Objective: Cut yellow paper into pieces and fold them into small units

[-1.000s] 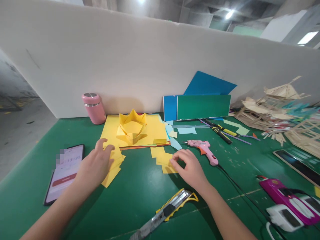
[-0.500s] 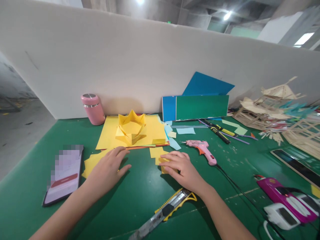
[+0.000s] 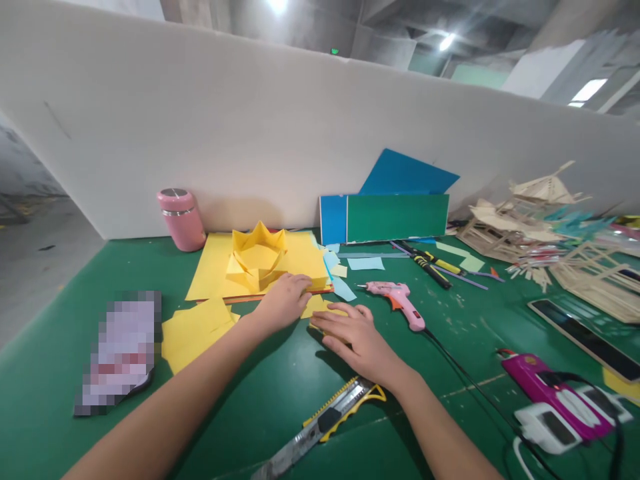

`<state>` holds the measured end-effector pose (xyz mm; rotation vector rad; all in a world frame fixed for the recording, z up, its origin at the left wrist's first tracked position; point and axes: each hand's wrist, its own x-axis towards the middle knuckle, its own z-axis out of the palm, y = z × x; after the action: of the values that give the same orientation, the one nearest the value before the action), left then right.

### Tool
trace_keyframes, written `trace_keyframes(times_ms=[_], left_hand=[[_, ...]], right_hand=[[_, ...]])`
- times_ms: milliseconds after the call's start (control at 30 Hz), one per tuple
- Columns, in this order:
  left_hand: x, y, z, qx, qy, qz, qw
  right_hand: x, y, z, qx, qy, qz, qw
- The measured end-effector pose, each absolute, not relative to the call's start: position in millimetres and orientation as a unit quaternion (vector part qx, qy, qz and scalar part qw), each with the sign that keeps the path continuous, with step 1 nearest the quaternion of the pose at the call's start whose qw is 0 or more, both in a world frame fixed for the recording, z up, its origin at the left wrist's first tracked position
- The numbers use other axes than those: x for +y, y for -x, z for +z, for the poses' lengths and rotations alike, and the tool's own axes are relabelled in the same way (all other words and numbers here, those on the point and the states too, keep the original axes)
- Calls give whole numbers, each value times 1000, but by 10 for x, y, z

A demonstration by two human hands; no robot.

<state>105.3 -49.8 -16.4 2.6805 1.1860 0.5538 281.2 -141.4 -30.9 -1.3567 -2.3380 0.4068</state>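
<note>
My left hand (image 3: 284, 301) reaches over the front edge of a yellow paper stack (image 3: 205, 270), fingers stretched out. Its fingertips are at a small folded yellow paper piece (image 3: 318, 279); whether they touch it I cannot tell. On the stack, just behind that hand, stands a yellow folded-paper ring with pointed tips (image 3: 259, 257). My right hand (image 3: 363, 340) is open, its extended fingers lying over small yellow paper squares (image 3: 314, 307) that it partly covers. A yellow-and-grey utility knife (image 3: 325, 423) lies below my right hand.
Loose yellow sheets (image 3: 193, 333) and a phone (image 3: 120, 350) lie left. A pink glue gun (image 3: 397, 300) with a trailing cord, pliers (image 3: 430, 270) and a magenta power strip (image 3: 555, 393) are right. A pink flask (image 3: 183, 220) and wooden stick models (image 3: 500, 230) stand farther back.
My left hand has moved right and forward, from beside the loose yellow sheets to the front of the stack. My right hand stays over the yellow squares. The view has shifted slightly.
</note>
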Motion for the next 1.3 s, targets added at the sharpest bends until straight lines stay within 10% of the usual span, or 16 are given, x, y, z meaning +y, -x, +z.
trace_keyframes(times_ms=[1300], left_hand=[[-1433,-522,-448,387,-867,252,188]], right_hand=[[-1509,-2661,-299,-850,422,190,251]])
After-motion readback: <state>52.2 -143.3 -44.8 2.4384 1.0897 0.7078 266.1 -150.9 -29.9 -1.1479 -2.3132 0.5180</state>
